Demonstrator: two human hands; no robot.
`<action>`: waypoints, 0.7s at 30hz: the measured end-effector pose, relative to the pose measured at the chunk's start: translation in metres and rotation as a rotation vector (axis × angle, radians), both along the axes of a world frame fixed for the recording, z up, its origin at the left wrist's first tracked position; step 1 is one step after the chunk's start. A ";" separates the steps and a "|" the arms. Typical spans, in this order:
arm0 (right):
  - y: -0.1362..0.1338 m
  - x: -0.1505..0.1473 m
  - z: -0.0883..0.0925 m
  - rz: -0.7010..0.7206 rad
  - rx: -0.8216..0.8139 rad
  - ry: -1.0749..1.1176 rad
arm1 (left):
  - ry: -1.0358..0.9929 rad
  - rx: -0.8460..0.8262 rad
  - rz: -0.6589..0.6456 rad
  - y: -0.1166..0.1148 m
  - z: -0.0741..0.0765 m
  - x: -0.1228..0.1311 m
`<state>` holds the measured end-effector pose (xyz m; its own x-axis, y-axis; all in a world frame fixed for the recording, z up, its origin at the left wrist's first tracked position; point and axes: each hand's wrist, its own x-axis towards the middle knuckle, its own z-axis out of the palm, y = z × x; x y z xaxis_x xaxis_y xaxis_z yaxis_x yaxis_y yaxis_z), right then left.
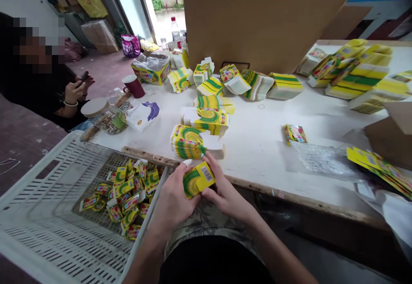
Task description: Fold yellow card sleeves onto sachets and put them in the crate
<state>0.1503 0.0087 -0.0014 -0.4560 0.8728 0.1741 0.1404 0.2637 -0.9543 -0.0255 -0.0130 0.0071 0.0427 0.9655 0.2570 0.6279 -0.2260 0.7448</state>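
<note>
Between my two hands, just off the table's front edge, is a small yellow and green carton (198, 180) with a barcode on its flap. My left hand (175, 191) grips its left side, fingers and thumb curled round it. On the other side my right hand (225, 191) holds it by thumb and fingers near the barcode end. Right behind them lies a stack of flat, unfolded cartons (188, 142), with another stack (210, 120) beyond it. Whether anything is inside the held carton cannot be seen.
A white plastic crate (41, 215) at left holds several small cartons. Along the table's back (251, 133) stand more carton stacks (285, 86). A maroon mug (134, 87) and a jar (112, 120) stand at left, plastic wrap (322, 159) at right. A seated person holds a phone (83, 77).
</note>
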 end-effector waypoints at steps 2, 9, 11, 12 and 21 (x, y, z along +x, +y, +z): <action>-0.001 -0.006 -0.007 -0.074 -0.093 0.021 | -0.035 0.007 0.030 -0.002 -0.006 0.003; 0.005 -0.029 0.006 -0.178 -0.042 -0.238 | -0.217 0.004 0.219 -0.007 -0.021 0.006; 0.016 -0.033 0.014 -0.114 0.022 -0.149 | -0.517 0.037 0.372 -0.003 -0.022 -0.001; 0.023 -0.034 0.016 -0.133 0.064 -0.131 | -0.686 0.070 0.457 -0.001 -0.022 -0.006; 0.086 -0.037 0.005 -0.449 0.302 -0.597 | -1.558 -0.136 0.607 0.006 -0.023 -0.023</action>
<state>0.1131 0.0943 0.0032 -0.1638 0.9491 0.2691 0.7581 0.2956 -0.5813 -0.0487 -0.0070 -0.0158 -0.5167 0.7626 -0.3891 -0.7119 -0.1303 0.6901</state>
